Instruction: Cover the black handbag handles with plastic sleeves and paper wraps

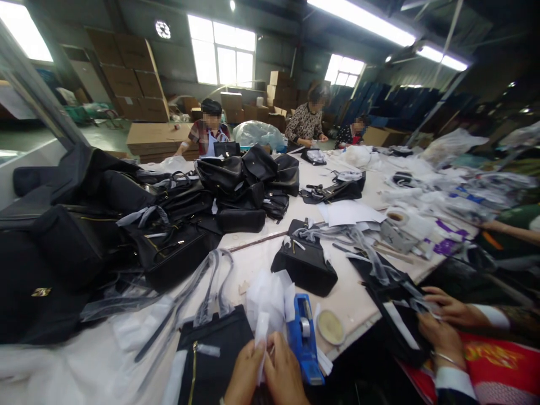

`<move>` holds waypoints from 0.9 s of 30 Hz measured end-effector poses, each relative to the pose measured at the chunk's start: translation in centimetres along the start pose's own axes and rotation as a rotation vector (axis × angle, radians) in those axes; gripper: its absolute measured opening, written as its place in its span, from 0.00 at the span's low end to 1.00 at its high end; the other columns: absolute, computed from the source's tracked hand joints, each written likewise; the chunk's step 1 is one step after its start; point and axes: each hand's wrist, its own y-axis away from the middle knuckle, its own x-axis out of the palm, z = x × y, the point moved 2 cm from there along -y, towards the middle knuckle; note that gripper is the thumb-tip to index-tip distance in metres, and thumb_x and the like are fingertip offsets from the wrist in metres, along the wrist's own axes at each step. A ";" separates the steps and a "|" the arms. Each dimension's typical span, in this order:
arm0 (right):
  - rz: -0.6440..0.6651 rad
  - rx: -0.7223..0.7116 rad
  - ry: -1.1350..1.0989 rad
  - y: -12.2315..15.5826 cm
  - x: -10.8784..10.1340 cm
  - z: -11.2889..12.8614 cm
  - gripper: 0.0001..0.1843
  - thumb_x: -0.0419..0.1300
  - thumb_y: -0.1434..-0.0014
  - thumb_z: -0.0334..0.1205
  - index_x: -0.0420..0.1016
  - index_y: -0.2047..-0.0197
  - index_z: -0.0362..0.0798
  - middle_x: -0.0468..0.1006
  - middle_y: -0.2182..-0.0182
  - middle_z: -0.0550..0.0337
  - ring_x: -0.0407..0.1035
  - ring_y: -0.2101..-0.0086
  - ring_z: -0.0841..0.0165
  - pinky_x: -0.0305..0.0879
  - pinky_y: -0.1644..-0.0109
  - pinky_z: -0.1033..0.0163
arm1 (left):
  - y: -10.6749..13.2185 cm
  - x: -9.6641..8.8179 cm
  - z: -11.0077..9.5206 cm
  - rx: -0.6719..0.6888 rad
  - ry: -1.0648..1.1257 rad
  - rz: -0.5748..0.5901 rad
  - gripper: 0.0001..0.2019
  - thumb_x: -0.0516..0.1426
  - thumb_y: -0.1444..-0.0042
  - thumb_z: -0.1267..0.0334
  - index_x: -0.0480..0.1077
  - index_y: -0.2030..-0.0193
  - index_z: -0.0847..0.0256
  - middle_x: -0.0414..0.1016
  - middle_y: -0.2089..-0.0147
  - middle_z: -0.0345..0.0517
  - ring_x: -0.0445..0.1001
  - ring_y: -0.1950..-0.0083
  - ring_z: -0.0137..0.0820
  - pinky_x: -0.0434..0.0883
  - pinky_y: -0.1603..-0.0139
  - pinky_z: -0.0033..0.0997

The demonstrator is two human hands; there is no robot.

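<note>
At the table's near edge, my left hand (244, 372) and my right hand (284, 368) are close together, thumbs side by side. Both pinch a narrow folded strip of white tissue paper (262, 326) that stands up between them. Behind it is a crumpled heap of white tissue paper (270, 295). Just left of my hands lies a black bag (217, 351) with a gold zipper and straps wrapped in clear plastic. A blue tape dispenser (304, 337) stands right beside my right hand. The lower parts of both hands are cut off by the frame.
Many black bags (236, 174) are piled at left and centre. Another black bag (306, 261) lies ahead. A round tape roll (331, 327) is near the table edge. At right, a co-worker's hands (447, 320) handle a bag; other people work across the table.
</note>
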 end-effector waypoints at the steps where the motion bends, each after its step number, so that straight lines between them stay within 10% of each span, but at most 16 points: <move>1: -0.024 -0.047 0.055 0.2 0.1 -0.1 0.04 0.50 0.41 0.37 0.64 0.67 0.51 0.71 0.71 0.60 0.70 0.69 0.64 0.66 0.64 0.60 | -0.1 0.0 0.0 -0.008 -0.012 -0.019 0.29 0.65 0.63 0.40 0.78 0.66 0.67 0.79 0.70 0.54 0.76 0.62 0.44 0.72 0.61 0.37; 7: 0.132 -0.147 -0.062 1.0 -1.3 -0.1 0.13 0.52 0.49 0.30 0.69 0.59 0.49 0.72 0.65 0.56 0.70 0.64 0.62 0.66 0.59 0.58 | -0.3 -0.3 1.5 -0.029 -0.055 -0.119 0.27 0.65 0.64 0.41 0.76 0.73 0.68 0.75 0.78 0.47 0.73 0.75 0.35 0.69 0.76 0.29; 10: 0.287 0.101 -0.367 0.2 -3.0 -0.2 0.11 0.54 0.44 0.37 0.70 0.57 0.49 0.74 0.65 0.58 0.70 0.67 0.65 0.67 0.64 0.61 | -0.4 -0.2 2.2 -0.040 -0.055 -0.144 0.27 0.64 0.64 0.39 0.74 0.73 0.66 0.71 0.81 0.41 0.67 0.81 0.29 0.65 0.81 0.26; 13: 0.244 0.332 -0.541 -1.2 -3.9 -0.8 0.18 0.53 0.41 0.49 0.70 0.52 0.48 0.76 0.63 0.55 0.71 0.67 0.65 0.67 0.66 0.62 | -0.8 0.1 3.1 -0.058 -0.072 -0.135 0.29 0.62 0.64 0.35 0.71 0.73 0.64 0.66 0.83 0.37 0.63 0.84 0.25 0.61 0.84 0.24; 27: 0.115 0.231 -0.455 -2.3 -1.7 -0.6 0.16 0.55 0.41 0.49 0.64 0.74 0.48 0.64 0.79 0.66 0.61 0.75 0.71 0.55 0.71 0.66 | -1.3 0.6 5.0 -0.051 -0.176 -0.062 0.33 0.55 0.62 0.28 0.68 0.70 0.61 0.56 0.87 0.30 0.52 0.87 0.22 0.50 0.86 0.23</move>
